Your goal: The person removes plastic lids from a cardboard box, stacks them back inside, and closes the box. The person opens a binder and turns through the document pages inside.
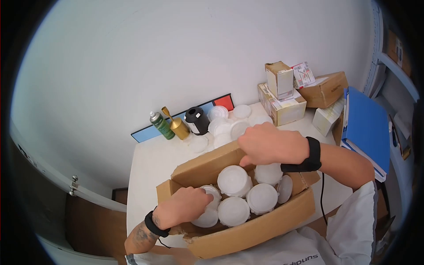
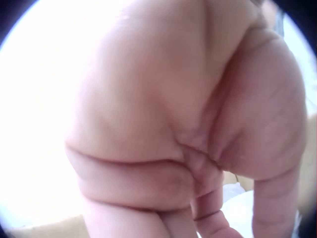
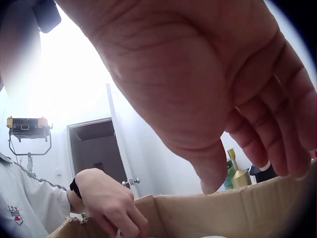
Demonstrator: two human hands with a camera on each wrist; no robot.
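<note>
An open cardboard box (image 1: 251,225) holds several round white lidded tubs (image 1: 234,212), packed close together. My left hand (image 1: 185,205) reaches into its left end, fingers and thumb bent down around a white tub (image 1: 214,201) there. In the left wrist view, white plastic (image 2: 242,210) shows between thumb and fingers; the fingertips are partly hidden. My right hand (image 1: 269,143) is above the box's far wall, fingers loosely bent and holding nothing. Seen from the right wrist, its thumb (image 3: 210,171) hangs over the cardboard rim. At the box's right end one white disc (image 1: 285,190) stands on edge.
Behind the box lie loose clear and white lids (image 1: 219,126). A green spray can (image 1: 161,126), a gold bottle-shaped object (image 1: 179,128) and a black container (image 1: 197,120) stand by the wall. Stacked cartons (image 1: 282,106) and a blue binder (image 1: 366,128) are on the right.
</note>
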